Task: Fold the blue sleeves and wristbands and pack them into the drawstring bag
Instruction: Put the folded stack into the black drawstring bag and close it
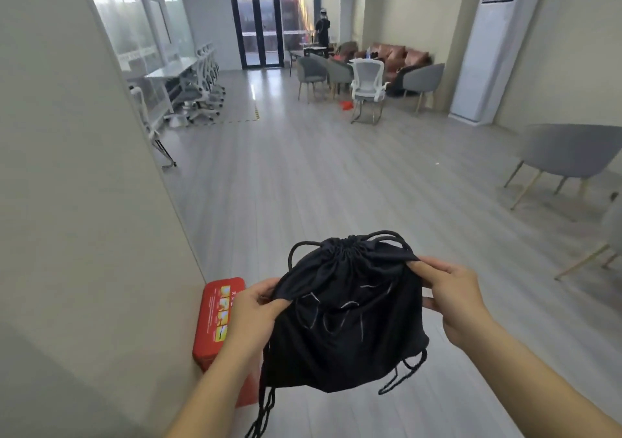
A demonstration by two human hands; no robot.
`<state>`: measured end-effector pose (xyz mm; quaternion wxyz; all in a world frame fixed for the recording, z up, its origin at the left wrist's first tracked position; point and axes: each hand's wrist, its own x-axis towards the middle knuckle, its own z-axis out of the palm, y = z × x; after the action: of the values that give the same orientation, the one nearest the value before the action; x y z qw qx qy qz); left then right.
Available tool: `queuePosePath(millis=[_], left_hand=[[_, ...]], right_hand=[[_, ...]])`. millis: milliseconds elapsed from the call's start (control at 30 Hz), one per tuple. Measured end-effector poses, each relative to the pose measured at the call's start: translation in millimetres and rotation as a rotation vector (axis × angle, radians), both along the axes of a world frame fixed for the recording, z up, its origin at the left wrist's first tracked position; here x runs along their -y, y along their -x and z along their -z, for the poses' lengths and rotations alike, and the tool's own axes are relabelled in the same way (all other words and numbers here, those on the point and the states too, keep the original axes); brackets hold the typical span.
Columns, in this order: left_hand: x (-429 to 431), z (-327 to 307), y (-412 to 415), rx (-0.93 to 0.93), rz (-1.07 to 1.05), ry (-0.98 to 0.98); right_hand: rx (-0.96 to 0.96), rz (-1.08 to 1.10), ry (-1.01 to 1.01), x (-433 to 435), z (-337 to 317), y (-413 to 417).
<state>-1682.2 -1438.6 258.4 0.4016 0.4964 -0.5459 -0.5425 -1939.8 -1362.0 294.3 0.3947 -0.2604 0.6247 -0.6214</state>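
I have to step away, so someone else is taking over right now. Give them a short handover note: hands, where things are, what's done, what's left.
Left hand: pinching the left edge of the black drawstring bag near its top.
Right hand: pinching the right edge near the top.
Bag: held up in the air over the floor, mouth cinched shut, cords dangling below.
Blue sleeves and wristbands: not visible; cannot tell whether they are inside the bag.
Done: unclear.
Left: find the sleeves and wristbands; if they are not in the bag, open it, fold them and pack them.

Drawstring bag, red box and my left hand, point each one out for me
drawstring bag (343, 330), head view, on its black front panel.
red box (215, 316), head view, on its printed top face.
left hand (254, 306), head view, on the back of the hand.
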Motion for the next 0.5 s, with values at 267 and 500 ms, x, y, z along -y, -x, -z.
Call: queuePosePath(millis=[267, 500], left_hand=[[226.7, -24.1, 65.1, -0.021, -0.100, -0.001], [423.1, -8.1, 106.4, 0.017, -0.218, -0.041]], right_hand=[[-0.032, -0.080, 0.020, 240.9, -16.5, 70.7], [-0.017, -0.201, -0.005, 469.9, 9.2, 114.8]])
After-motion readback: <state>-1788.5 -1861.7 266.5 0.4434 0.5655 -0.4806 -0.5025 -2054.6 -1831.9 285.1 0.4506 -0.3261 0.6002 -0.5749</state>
